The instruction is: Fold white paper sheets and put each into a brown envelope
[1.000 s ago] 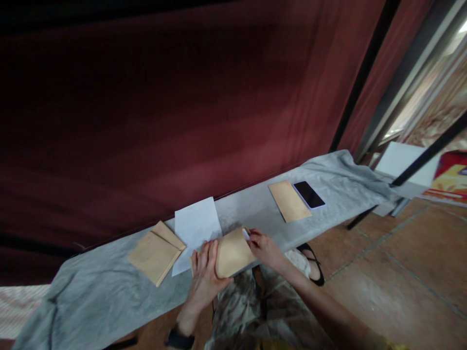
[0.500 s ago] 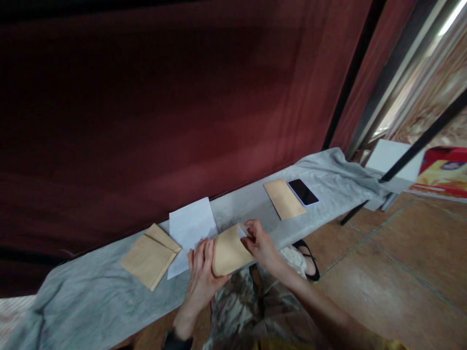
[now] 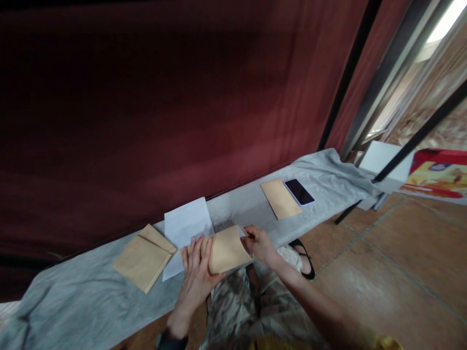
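Observation:
A brown paper envelope (image 3: 228, 249) lies across the near edge of the cloth-covered bench, between my two hands. My left hand (image 3: 199, 270) holds its left end, the fingers laid over the top and the thumb along the near edge. At the right end, my right hand (image 3: 260, 245) grips the envelope's edge with bent fingers, by the opening. A bit of white shows inside that opening; what it is I cannot tell. Partly under my left fingers lies a sheet of white paper (image 3: 186, 221). Farther left rest several overlapping brown envelopes (image 3: 144, 260).
On the right of the grey cloth (image 3: 237, 206) lie a flat brown envelope (image 3: 280, 198) and a dark-screened phone (image 3: 299, 192). A dark red panel (image 3: 182, 121) rises behind the bench. A red and yellow box (image 3: 438, 172) stands at the far right beside a black bar (image 3: 419, 133).
My right fingers have closed in on the envelope's open end, and its right side has flattened a little. The whole view has shifted slightly. Both hands stay on the envelope.

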The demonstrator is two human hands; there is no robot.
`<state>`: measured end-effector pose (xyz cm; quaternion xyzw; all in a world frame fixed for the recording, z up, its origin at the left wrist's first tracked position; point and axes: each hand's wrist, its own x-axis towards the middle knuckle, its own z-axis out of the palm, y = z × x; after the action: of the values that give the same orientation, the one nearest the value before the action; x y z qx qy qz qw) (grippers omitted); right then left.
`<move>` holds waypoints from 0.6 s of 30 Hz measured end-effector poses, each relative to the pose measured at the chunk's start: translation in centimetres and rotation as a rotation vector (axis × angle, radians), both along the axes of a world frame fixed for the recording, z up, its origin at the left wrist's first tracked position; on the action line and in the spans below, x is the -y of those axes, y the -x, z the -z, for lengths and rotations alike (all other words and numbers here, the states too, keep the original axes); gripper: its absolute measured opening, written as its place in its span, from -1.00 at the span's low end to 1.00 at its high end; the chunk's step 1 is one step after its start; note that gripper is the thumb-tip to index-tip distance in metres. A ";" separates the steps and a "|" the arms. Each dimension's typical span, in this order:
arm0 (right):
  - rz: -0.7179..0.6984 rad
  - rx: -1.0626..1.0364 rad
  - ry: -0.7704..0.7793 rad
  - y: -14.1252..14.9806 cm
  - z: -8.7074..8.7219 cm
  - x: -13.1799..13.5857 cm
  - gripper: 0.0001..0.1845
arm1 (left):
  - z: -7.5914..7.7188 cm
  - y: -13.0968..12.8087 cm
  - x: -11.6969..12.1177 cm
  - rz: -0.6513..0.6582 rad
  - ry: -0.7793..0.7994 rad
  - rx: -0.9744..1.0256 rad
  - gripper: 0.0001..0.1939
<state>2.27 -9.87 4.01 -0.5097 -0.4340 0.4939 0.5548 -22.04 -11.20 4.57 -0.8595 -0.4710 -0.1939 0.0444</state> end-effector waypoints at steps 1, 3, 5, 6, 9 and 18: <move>0.014 -0.031 0.018 0.0 0.3 -0.1 -0.87 | 0.0 -0.1 0.0 -0.001 -0.006 0.025 0.03; 0.057 -0.099 0.052 0.0 0.8 -0.4 -0.85 | 0.1 -0.5 0.3 -0.036 -0.023 0.126 -0.02; 0.114 -0.165 0.076 -0.3 1.4 -0.5 -0.83 | 0.4 -1.3 1.1 -0.146 -0.009 0.317 -0.10; 0.144 -0.197 0.085 -0.4 1.6 -0.5 -0.81 | 0.7 -1.8 1.6 -0.228 0.020 0.450 -0.15; 0.222 -0.284 0.114 -0.6 2.4 -0.3 -0.76 | 2.0 -4.3 3.6 -0.480 0.299 0.958 -0.27; 0.368 -0.392 0.174 0.2 4.3 0.4 -0.74 | 2.5 -14.3 3.8 -0.394 1.126 1.749 -0.48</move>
<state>2.10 -10.25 -0.27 -0.5205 -0.1747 0.5096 0.6625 -7.73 -14.98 2.06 -0.2260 -0.4919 -0.4885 -0.6843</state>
